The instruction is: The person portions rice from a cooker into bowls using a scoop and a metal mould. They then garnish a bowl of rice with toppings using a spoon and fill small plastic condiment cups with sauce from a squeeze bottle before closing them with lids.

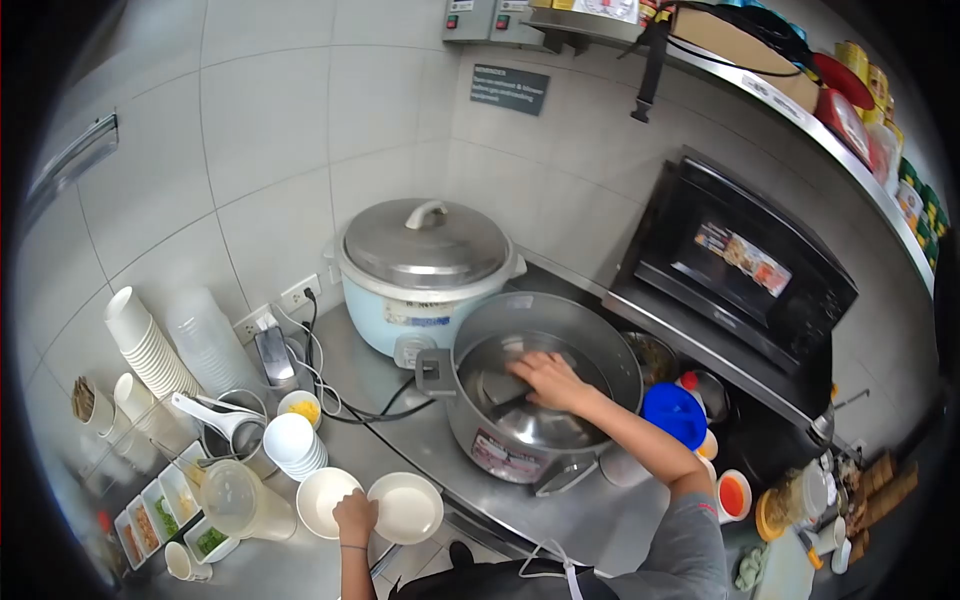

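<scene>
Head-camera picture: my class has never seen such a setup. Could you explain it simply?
There is no robot, just a person's bare hands, seen from a camera worn on their head, looking forward and down. The left hand is at the rims of two white bowls; its exact grip is unclear. The right hand reaches inside a big dark pot; whether it holds anything is unclear. A lidded cooker and stacked cups stand behind.

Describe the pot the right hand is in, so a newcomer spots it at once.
Find the pale-blue cooker with a domed metal lid, by the tiled wall. Just in front of it and to its right stands a wide, dark-grey pot with the right hand inside. Unlike the covered cooker, this pot is open on top.
</scene>
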{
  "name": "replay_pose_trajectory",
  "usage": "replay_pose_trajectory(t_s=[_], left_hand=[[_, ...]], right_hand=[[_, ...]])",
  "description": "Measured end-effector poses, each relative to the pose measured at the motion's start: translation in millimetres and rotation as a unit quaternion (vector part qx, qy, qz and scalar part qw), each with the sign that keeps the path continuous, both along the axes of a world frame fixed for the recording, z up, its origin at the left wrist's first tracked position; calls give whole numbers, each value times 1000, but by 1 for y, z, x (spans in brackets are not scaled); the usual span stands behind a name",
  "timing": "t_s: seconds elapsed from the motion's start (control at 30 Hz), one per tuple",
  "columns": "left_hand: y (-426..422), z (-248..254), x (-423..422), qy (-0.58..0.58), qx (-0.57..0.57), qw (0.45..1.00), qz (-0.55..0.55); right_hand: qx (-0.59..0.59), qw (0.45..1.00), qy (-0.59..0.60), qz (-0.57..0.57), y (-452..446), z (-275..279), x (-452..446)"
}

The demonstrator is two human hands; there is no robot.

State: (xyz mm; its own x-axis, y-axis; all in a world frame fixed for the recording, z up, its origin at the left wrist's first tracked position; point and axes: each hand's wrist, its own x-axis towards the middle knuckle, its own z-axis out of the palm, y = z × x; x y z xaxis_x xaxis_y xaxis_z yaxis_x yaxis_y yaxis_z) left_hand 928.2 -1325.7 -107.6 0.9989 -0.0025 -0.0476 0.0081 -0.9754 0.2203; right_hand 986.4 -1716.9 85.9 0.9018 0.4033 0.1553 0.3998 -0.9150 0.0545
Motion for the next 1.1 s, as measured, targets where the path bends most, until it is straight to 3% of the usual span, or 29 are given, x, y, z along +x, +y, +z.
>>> replay_pose_trajectory(t_s=[0.17, 0.27, 0.33, 0.4, 0.47, 0.5, 0.63, 0.67, 0.83, 1.1], left_hand=[[-5, 10, -3, 30, -5, 999, 42], [-2, 35, -5, 52, -15, 997, 51], [2, 49, 0, 48, -10, 998, 45], [3, 65, 5, 25, -19, 999, 19], [2, 86, 9, 26, -25, 999, -7], [3, 86, 10, 8, -32, 999, -19], [6, 91, 13, -39, -80, 993, -71], [6, 94, 13, -47, -107, 989, -86], [2, 117, 10, -106, -255, 927, -252], [-1, 135, 12, -36, -377, 849, -368]], right_hand=[[-10, 996, 77, 35, -5, -25, 45], [39, 994, 104, -8, -13, 0, 55], [132, 991, 22, -1, -40, 10, 68], [228, 968, 95, -33, -46, 50, 71], [220, 973, -49, 50, -57, 56, 71], [244, 969, 9, 21, -49, 76, 65], [285, 956, -68, 12, -36, 122, 38], [354, 934, -45, 31, -28, 140, 25], [477, 858, -190, 37, -5, 189, -26], [430, 813, -386, -66, 21, 199, -205]])
